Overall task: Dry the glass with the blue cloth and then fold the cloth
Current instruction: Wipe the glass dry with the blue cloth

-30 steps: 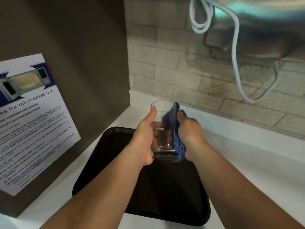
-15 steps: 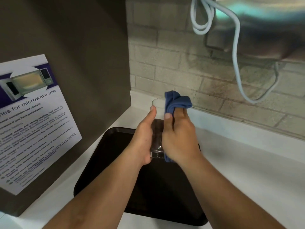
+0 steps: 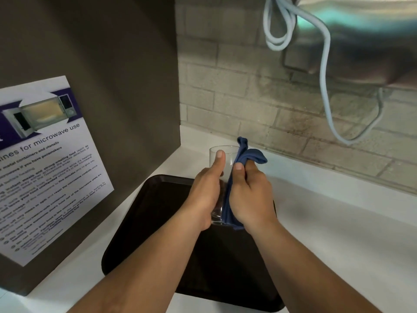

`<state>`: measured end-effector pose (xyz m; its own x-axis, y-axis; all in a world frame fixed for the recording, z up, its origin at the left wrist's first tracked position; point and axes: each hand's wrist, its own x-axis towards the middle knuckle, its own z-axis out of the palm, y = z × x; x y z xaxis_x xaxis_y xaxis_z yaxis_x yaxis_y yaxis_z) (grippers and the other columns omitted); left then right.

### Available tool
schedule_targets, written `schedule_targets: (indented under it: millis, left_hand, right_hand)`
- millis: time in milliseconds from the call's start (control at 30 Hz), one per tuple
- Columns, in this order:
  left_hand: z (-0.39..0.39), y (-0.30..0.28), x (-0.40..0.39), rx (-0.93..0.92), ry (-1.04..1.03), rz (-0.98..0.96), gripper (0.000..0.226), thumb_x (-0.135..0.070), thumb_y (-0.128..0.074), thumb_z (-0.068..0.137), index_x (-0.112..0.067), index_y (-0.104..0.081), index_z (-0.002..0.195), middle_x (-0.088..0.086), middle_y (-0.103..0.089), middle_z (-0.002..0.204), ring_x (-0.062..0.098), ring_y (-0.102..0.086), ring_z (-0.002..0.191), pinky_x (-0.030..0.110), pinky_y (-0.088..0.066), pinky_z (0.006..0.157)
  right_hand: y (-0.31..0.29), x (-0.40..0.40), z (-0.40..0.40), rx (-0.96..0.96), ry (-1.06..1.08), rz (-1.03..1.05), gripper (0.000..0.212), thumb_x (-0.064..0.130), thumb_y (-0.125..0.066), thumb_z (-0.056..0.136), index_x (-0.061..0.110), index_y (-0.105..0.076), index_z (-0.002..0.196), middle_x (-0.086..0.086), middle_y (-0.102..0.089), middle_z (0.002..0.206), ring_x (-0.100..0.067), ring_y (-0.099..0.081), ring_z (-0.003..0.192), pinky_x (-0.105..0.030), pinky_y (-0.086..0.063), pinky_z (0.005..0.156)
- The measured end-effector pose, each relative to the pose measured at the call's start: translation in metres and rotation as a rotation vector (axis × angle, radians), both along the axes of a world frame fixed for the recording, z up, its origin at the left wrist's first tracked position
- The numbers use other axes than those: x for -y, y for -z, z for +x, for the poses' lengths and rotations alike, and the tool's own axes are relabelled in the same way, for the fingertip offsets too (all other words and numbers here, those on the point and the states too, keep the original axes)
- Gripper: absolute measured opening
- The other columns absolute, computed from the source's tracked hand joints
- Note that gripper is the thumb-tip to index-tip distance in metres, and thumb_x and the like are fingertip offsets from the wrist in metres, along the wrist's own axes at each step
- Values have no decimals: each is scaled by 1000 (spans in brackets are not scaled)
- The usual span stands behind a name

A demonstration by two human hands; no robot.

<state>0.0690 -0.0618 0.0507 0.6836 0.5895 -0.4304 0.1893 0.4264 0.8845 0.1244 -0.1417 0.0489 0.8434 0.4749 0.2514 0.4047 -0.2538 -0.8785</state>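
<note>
The right hand (image 3: 249, 195) has swung from the glass's (image 3: 222, 161) 3 o'clock side across its front, grip clamping the blue cloth (image 3: 244, 155) against it. Left hand (image 3: 206, 195) grips the glass above the black tray (image 3: 158, 222). Drying looks underway; folding remains.

Glass (image 3: 223, 159) between both hands, above tray (image 3: 144, 222) on counter (image 3: 338, 222).

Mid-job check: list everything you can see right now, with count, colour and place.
glass: 1, clear, held upright above the tray
cloth: 1, blue, pressed against the glass's right side
tray: 1, black, on the counter
counter: 1, white, below the wall
poster: 1, white and purple, on the brown panel at left
cable: 1, white, hanging at upper right
brick wall: 1, beige, behind
left hand: 1, gripping the glass
right hand: 1, holding the cloth
</note>
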Motion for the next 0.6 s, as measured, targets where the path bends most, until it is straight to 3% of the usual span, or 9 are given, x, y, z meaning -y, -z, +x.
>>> schedule_targets:
  millis: [67,100,133,200,267,333,467,533,600]
  left_hand:
    - [-1,1,-1,26,-21,-40,86,-83,-58,88,-15,-68,138,19,-76,131,38,-76,117,60,-58,107]
    - [-3,1,-1,42,-26,-72,84,-83,-59,88,-14,-71,134,21,-78,128,40,-78,114,61,-59,106]
    - [-4,1,-2,58,-22,-102,84,-83,-58,88,-12,-74,130,23,-80,124,41,-79,111,60,-61,103]
    - [-5,2,-5,83,-18,-139,83,-83,-54,90,-10,-76,123,21,-85,108,38,-84,96,51,-69,84]
    - [-5,3,-8,85,-69,-140,77,-81,-55,92,-10,-72,118,15,-87,90,30,-86,78,43,-68,63]
    - [-3,4,-11,55,-138,-125,73,-80,-56,92,-12,-69,117,12,-87,82,28,-85,71,41,-66,60]
    - [1,6,-11,18,-170,-85,74,-81,-49,95,-15,-72,119,15,-84,108,32,-80,97,44,-64,80]
    - [0,8,-10,11,-128,-67,73,-81,-48,95,-17,-74,118,11,-84,108,28,-79,100,41,-60,77]
    - [-3,9,-11,53,-73,-99,69,-80,-50,95,-18,-79,107,7,-87,92,27,-83,88,36,-63,68]
  right_hand:
    - [-6,-2,1,-19,-10,-13,30,34,-38,103,17,-55,86,0,-63,72,-1,-61,63,-11,-41,54]
    - [-9,-4,5,-79,-11,-1,31,36,-37,102,17,-58,88,-3,-66,76,-5,-63,67,-22,-48,63]
    - [-13,-6,10,-182,-10,25,33,37,-37,102,17,-60,90,-7,-68,80,-15,-66,74,-36,-53,71]
    - [-21,-7,19,-456,13,67,34,39,-41,100,17,-64,91,-14,-71,85,-29,-69,79,-47,-57,78]
    - [-23,-3,21,-653,9,61,35,40,-45,98,13,-67,97,-14,-74,81,-29,-71,72,-39,-58,66]
    - [-16,3,12,-682,-32,35,35,39,-44,100,14,-68,94,-5,-75,66,-19,-72,58,-28,-52,54]
    - [7,13,-21,-163,-98,-111,28,32,-41,102,20,-58,84,3,-64,70,10,-60,63,-10,-41,52]
    - [10,10,-29,117,-105,-130,14,28,-44,101,19,-55,97,7,-58,86,6,-58,72,-4,-40,58]
    - [5,3,-23,262,-92,-97,22,26,-44,100,16,-54,116,4,-56,98,1,-55,76,-4,-37,65]
